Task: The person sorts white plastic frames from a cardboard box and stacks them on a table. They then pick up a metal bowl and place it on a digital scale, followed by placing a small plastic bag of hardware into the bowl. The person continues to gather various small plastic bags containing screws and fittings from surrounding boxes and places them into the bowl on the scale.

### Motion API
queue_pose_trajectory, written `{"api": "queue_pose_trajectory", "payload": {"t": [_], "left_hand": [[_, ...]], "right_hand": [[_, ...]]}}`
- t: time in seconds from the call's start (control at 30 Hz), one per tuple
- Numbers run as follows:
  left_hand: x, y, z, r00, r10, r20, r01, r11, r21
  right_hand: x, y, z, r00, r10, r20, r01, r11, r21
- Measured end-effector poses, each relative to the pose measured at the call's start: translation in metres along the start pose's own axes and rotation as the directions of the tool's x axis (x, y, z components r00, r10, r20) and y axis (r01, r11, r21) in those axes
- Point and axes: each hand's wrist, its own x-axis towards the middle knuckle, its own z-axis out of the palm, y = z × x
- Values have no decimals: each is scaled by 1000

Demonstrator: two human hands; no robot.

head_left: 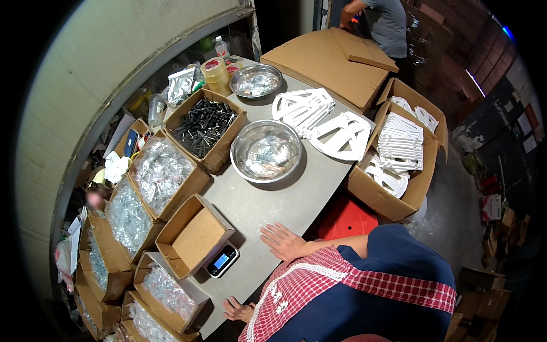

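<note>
The empty cardboard box (pixel 194 236) sits on a small scale (pixel 221 261) on the surface (pixel 273 205). The right hand (pixel 283 242) lies flat beside it, fingers spread. The left hand (pixel 239 310) rests loosely curled at the edge, holding nothing. This looks like a pause with nothing picked up; grasping anything calls for a reach to the steel bowl (pixel 266 151).

My right hand (pixel 283 241) lies flat, fingers spread, on the grey table (pixel 268 205). My left hand (pixel 238 310) rests at the table's near edge. At ten o'clock of my right hand, an empty cardboard box (pixel 194 236) sits on a small scale (pixel 221 261); at twelve, a steel bowl (pixel 266 151).
</note>
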Motion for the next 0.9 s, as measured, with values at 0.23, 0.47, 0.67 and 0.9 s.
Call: {"api": "queue_pose_trajectory", "payload": {"t": [0.23, 0.47, 0.67, 0.9], "left_hand": [[-18, -8, 9, 997, 69, 40, -68, 998, -17], [0, 2, -5, 998, -51, 21, 52, 999, -14], [-15, -3, 1, 997, -20, 77, 24, 998, -51], [4, 6, -8, 997, -70, 36, 70, 997, -22]], "right_hand": [[-1, 0, 2, 1000, -6, -12, 6, 1000, 5], [0, -2, 2, 1000, 1, 11, -1, 1000, 8], [0, -2, 1, 1000, 3, 22, -3, 1000, 4], [-1, 0, 1, 999, 2, 32, -2, 1000, 17]]}}
